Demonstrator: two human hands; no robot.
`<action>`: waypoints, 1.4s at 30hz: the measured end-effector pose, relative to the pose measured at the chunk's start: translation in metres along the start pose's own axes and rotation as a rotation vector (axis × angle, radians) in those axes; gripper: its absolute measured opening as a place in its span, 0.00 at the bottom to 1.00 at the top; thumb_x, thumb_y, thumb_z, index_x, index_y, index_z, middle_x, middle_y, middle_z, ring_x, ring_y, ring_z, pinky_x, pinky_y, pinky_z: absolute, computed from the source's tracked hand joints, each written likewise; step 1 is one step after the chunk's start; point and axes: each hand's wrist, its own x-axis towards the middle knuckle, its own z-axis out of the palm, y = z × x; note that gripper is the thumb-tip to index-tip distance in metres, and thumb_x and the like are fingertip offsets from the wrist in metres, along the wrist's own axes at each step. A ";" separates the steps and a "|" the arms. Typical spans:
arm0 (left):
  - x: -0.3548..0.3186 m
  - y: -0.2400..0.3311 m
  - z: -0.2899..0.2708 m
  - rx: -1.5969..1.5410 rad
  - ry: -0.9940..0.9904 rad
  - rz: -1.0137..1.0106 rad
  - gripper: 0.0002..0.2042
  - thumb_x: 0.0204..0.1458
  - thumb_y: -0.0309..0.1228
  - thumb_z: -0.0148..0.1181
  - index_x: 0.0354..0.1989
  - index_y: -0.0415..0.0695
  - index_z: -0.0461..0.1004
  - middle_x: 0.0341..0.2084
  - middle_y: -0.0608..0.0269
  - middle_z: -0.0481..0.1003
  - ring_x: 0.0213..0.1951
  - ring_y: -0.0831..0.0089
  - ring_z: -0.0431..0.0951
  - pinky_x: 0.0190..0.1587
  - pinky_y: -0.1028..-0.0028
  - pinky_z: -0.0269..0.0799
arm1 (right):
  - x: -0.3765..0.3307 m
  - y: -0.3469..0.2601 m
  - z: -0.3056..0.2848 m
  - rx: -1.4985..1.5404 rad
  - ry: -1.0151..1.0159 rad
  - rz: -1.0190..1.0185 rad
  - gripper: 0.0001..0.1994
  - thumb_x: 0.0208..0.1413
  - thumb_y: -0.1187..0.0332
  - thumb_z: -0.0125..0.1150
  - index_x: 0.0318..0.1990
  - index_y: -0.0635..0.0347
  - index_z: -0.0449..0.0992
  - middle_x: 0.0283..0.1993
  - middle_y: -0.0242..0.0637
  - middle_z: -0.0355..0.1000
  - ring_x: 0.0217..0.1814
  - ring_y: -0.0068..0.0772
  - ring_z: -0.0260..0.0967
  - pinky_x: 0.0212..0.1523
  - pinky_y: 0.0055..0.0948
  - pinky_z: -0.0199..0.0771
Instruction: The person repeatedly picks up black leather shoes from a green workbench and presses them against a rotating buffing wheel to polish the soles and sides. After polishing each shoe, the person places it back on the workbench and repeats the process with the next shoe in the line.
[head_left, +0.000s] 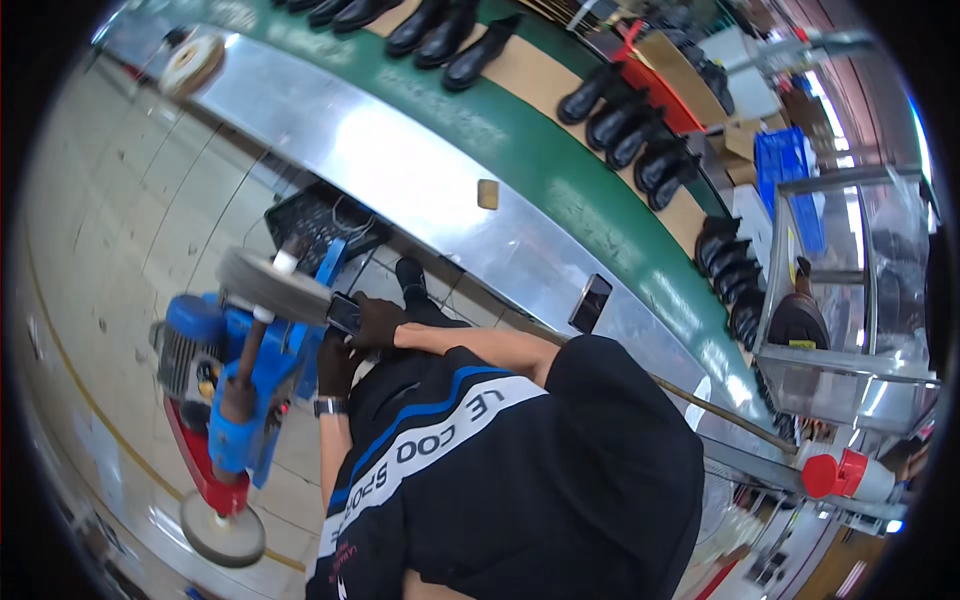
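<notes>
Pressing a dark piece [345, 313] to the wheel [272, 283], we are gripping it, fingers clamped, with both hands [378, 320] [335, 365]; buffing seemingly unfinished.

Your view shows a dark phone screen [590, 302] lying face-up on the steel counter edge, a small tan label [487, 194] on the same steel strip, a yellow sticker [802, 343] on the glass cabinet frame, and brown cardboard cartons [678, 62] beyond the conveyor.
</notes>
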 end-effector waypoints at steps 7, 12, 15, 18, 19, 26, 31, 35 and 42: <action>-0.012 -0.014 0.009 -0.938 -0.087 -0.922 0.19 0.60 0.34 0.47 0.59 0.44 0.65 0.46 0.59 0.76 0.43 0.69 0.77 0.37 0.72 0.74 | -0.011 0.096 -0.113 0.295 0.696 0.199 0.29 0.33 0.58 0.68 0.47 0.57 0.68 0.39 0.50 0.75 0.43 0.53 0.73 0.43 0.43 0.73; -0.046 -0.102 0.033 -0.231 -0.317 -0.276 0.20 0.59 0.38 0.48 0.58 0.43 0.66 0.44 0.57 0.77 0.41 0.65 0.78 0.37 0.69 0.74 | -0.077 0.194 -0.180 0.017 0.880 0.698 0.26 0.32 0.59 0.68 0.41 0.61 0.72 0.43 0.51 0.69 0.46 0.56 0.70 0.47 0.46 0.72; -0.025 -0.091 0.024 0.033 -0.455 -0.279 0.22 0.60 0.40 0.49 0.58 0.40 0.65 0.46 0.54 0.75 0.43 0.61 0.78 0.40 0.67 0.75 | -0.099 0.234 -0.180 -0.011 0.885 0.771 0.29 0.29 0.61 0.68 0.44 0.64 0.72 0.43 0.52 0.67 0.45 0.57 0.68 0.46 0.47 0.72; -0.013 -0.061 0.012 -0.258 -0.397 -0.760 0.22 0.60 0.40 0.48 0.58 0.40 0.65 0.46 0.53 0.75 0.44 0.61 0.78 0.41 0.66 0.75 | -0.104 0.243 -0.177 -0.038 0.865 0.729 0.32 0.29 0.61 0.68 0.48 0.64 0.71 0.45 0.53 0.67 0.47 0.57 0.68 0.49 0.48 0.71; -0.006 -0.048 0.008 -0.356 -0.342 -0.888 0.22 0.60 0.40 0.48 0.58 0.39 0.65 0.46 0.53 0.75 0.44 0.60 0.78 0.42 0.65 0.75 | -0.102 0.242 -0.180 -0.029 0.831 0.752 0.33 0.30 0.59 0.68 0.49 0.64 0.71 0.46 0.54 0.67 0.48 0.56 0.67 0.50 0.48 0.70; 0.061 0.053 -0.033 -0.581 -0.070 -1.136 0.23 0.60 0.41 0.48 0.58 0.38 0.64 0.47 0.50 0.74 0.46 0.58 0.77 0.44 0.64 0.74 | 0.062 0.242 -0.306 0.059 1.063 0.250 0.34 0.39 0.57 0.74 0.54 0.65 0.70 0.50 0.52 0.69 0.53 0.51 0.67 0.55 0.42 0.68; 0.095 0.103 -0.052 -0.595 0.013 -1.141 0.23 0.61 0.41 0.48 0.58 0.37 0.63 0.48 0.49 0.73 0.48 0.57 0.76 0.47 0.62 0.74 | 0.273 0.226 -0.432 0.498 1.118 0.333 0.55 0.27 0.45 0.77 0.64 0.62 0.56 0.51 0.55 0.70 0.55 0.58 0.68 0.55 0.45 0.70; 0.107 0.138 -0.058 -0.640 0.091 -1.135 0.24 0.61 0.41 0.48 0.58 0.36 0.63 0.48 0.47 0.72 0.49 0.56 0.75 0.48 0.61 0.73 | 0.337 0.206 -0.456 0.661 1.217 0.700 0.48 0.25 0.48 0.76 0.58 0.56 0.62 0.47 0.50 0.74 0.51 0.56 0.72 0.54 0.47 0.71; 0.133 0.153 -0.050 -0.847 0.147 -0.764 0.25 0.62 0.43 0.46 0.59 0.34 0.61 0.50 0.46 0.71 0.54 0.53 0.73 0.53 0.57 0.72 | 0.276 0.230 -0.412 0.959 1.196 -0.079 0.41 0.32 0.59 0.77 0.57 0.61 0.65 0.49 0.43 0.74 0.52 0.43 0.72 0.56 0.39 0.71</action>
